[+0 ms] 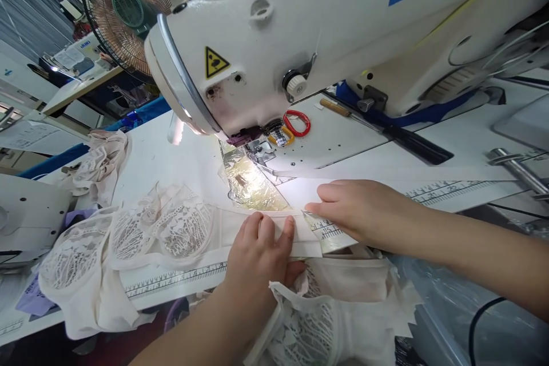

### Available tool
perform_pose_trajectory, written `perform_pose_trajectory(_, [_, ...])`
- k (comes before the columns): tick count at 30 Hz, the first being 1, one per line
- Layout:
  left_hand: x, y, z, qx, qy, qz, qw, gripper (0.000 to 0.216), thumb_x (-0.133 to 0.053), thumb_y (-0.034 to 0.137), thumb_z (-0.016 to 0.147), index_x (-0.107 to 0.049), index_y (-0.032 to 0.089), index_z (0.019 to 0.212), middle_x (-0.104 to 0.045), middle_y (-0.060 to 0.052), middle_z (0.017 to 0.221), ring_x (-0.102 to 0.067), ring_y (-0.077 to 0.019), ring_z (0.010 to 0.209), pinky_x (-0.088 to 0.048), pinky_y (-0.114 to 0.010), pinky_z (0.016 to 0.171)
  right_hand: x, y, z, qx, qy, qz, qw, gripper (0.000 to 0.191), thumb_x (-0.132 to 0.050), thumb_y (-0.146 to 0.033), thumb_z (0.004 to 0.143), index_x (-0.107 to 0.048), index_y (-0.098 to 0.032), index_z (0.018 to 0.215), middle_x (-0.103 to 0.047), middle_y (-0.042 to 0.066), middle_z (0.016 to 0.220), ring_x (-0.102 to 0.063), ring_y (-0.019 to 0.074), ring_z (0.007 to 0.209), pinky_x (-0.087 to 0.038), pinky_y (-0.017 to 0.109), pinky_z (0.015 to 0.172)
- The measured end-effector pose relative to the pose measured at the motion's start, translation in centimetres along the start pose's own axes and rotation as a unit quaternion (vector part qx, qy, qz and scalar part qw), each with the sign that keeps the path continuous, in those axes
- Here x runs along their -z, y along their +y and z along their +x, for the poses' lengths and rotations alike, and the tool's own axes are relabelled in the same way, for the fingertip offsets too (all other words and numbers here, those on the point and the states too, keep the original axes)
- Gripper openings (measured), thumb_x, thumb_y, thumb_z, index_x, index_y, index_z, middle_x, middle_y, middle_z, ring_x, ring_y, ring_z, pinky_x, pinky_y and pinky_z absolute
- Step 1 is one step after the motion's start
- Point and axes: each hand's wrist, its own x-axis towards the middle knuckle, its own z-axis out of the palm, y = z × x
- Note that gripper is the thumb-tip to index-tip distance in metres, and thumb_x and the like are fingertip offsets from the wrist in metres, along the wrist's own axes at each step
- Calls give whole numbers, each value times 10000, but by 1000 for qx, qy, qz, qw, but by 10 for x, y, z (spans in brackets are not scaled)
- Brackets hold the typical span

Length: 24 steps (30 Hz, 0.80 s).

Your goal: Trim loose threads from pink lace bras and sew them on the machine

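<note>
A pale cream bra with lace cups lies across the front of the sewing table, its plain band stretching right. Fingers of my left hand press on this band, curled over the table edge. Below that hand hangs a second lace bra, partly hidden by it and close to its lower finger. My right hand is closed, with fingertips pinched together at the upper right end of the band. Behind both hands stands a sewing machine, its needle area lit above a shiny gold-coloured taped patch.
Red-handled scissors and a wooden-handled screwdriver lie under the machine arm. More bra pieces are heaped at left. Ruler tape runs along the table's front. A large fan stands behind. Clear plastic lies at lower right.
</note>
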Motion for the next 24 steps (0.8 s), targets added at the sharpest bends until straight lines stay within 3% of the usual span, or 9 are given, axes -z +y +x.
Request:
perform_pose_trajectory(4, [0, 2, 0, 4, -3, 3, 1000, 592, -563, 410, 797, -445, 125, 1302, -507, -120, 960, -460, -320, 1025, -447, -468, 897, -6, 2, -3, -26, 53, 12, 998, 219, -494, -158, 806, -641, -214, 958, -503, 10, 648, -423, 150, 570, -167, 263, 486])
perform_pose_trajectory(7, [0, 4, -1, 7, -7, 10, 1000, 599, -575, 400, 792, -441, 119, 1304, -513, -123, 961, -473, -320, 1021, -455, -459, 890, -10, -4, 3, -34, 86, 20, 996, 275, -458, -148, 814, -588, -201, 1051, -511, 6, 672, -431, 154, 584, -185, 259, 490])
perform_pose_trajectory(11, [-5, 5, -4, 6, 14, 28, 999, 622, -603, 404, 771, -433, 136, 1306, -512, -134, 1009, -469, -335, 1058, -447, -463, 906, -8, -14, 14, -27, 63, 23, 997, 211, -462, -109, 768, -588, -201, 910, -529, 6, 673, -450, 159, 603, -203, 258, 488])
perform_pose_trajectory(18, [-22, 3, -12, 10, 52, 51, 997, 657, -579, 490, 766, -411, 169, 1315, -478, -182, 1166, -457, -370, 1125, -429, -501, 920, 0, -19, 19, -9, 60, 68, 996, 203, -462, -148, 830, -626, -208, 933, -647, 37, 783, -564, 167, 721, -326, 247, 579])
perform_pose_trajectory(24, [-28, 1, -13, -2, 72, 53, 996, 635, -454, 552, 820, -406, 168, 1323, -499, -181, 1140, -460, -368, 1131, -428, -510, 909, -4, -23, 25, -2, 38, 38, 999, 209, -471, -152, 831, -650, -196, 930, -643, 41, 783, -560, 167, 722, -308, 248, 564])
